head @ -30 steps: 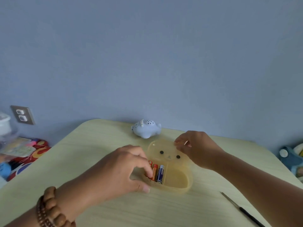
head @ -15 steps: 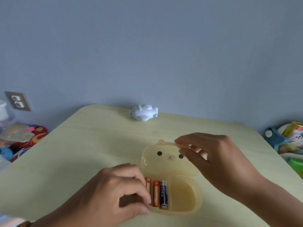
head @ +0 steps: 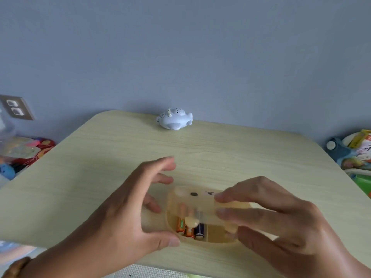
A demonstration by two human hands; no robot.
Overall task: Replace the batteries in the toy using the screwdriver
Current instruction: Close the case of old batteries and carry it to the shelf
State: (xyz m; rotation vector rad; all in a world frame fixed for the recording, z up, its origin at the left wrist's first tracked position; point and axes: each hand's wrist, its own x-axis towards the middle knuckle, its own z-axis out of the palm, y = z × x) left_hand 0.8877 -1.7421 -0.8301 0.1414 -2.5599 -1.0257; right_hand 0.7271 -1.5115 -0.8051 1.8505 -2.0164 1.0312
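A white and pale-blue whale-shaped toy (head: 174,121) sits at the table's far edge, well beyond both hands. Near the front edge lies a translucent yellow box (head: 217,234) with a bear face on its hinged lid (head: 192,195). Inside the box are three batteries (head: 189,229), two orange and one dark blue. My right hand (head: 281,223) pinches the lid's right side, and the lid is tilted halfway down over the box. My left hand (head: 120,217) is at the box's left with fingers spread, its thumb at the front rim. No screwdriver is in view.
The pale wooden table (head: 100,167) has rounded corners and stands against a blue-grey wall. A wall socket (head: 17,107) is at the left. Colourful toys and packets (head: 26,151) lie on the floor at the left, and more clutter (head: 353,153) at the right.
The view has tilted down and the box now sits closer. My right hand has lowered the lid from upright to half shut. My left hand's fingers have spread and lifted off the box.
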